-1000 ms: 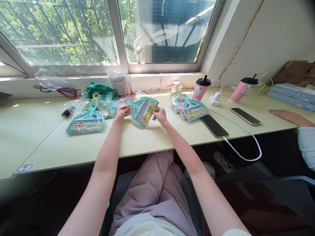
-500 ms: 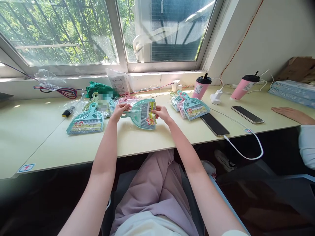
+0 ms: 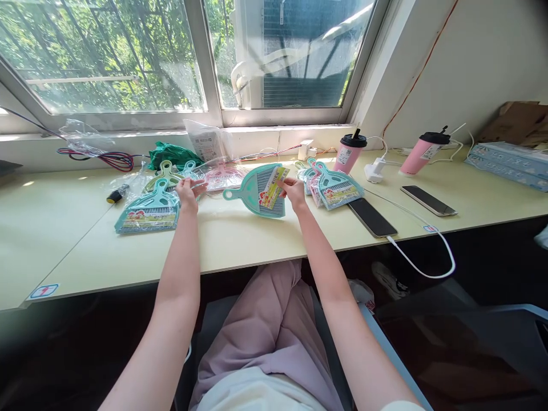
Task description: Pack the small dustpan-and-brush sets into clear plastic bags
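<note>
My right hand (image 3: 295, 193) grips the wide end of a teal dustpan (image 3: 249, 195), which is tilted just over the table, its handle pointing left. A grey-bristled brush lies in the pan, partly behind a yellow printed card (image 3: 274, 187) that lies askew under my fingers. My left hand (image 3: 188, 195) is off the dustpan, empty, its fingers apart. Close by it lie a plastic-wrapped teal dustpan set (image 3: 148, 218) and a green-handled one (image 3: 166, 171). A pink wrapped set (image 3: 223, 177) sits behind, between my hands.
Right of my right hand is a pile of wrapped dustpan sets (image 3: 339, 191), beside a phone (image 3: 371, 217) on a white cable. Pink cups (image 3: 349, 154), a charger (image 3: 375, 170) and another phone (image 3: 428, 201) stand farther right. A screwdriver (image 3: 117, 194) and coiled wires (image 3: 115, 160) are at left.
My left hand has let go of the dustpan's handle and moved left. My right hand has shifted the dustpan right, and the card is more slanted. Another person's hand has left the table at right.
</note>
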Demonstrator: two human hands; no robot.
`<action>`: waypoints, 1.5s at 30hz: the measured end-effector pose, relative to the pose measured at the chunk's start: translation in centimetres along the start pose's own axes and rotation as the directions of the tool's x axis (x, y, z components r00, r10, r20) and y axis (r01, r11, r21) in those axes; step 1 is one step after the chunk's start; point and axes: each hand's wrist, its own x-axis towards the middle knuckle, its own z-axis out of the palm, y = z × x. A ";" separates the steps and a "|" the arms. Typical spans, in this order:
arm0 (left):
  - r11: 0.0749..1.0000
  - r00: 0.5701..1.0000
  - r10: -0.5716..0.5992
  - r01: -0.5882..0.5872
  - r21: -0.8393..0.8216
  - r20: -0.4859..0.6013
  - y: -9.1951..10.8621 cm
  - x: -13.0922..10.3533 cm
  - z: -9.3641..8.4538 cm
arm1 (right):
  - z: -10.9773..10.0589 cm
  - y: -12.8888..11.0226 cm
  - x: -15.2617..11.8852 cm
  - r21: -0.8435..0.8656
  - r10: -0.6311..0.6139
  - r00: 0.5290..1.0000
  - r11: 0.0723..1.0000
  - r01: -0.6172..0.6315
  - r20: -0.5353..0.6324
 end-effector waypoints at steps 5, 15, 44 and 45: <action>0.993 0.819 0.096 -0.043 0.107 -0.565 0.4 0.7 -2.1 | -1.2 0.6 1.1 0.228 0.098 0.979 0.972 -0.056 -0.177; 0.926 0.867 0.305 -0.367 0.090 0.395 -0.7 -6.2 8.5 | 0.0 2.0 0.6 0.272 0.167 0.965 0.956 -0.108 -0.203; 0.927 0.853 0.289 -0.363 0.097 0.434 -0.8 -11.4 10.6 | 3.0 0.4 -3.5 -0.827 -0.452 0.867 0.392 0.402 0.208; 0.925 0.856 0.294 -0.366 0.098 0.427 -1.0 -11.2 10.5 | 3.1 0.4 -3.6 -0.812 -0.442 0.870 0.412 0.413 0.218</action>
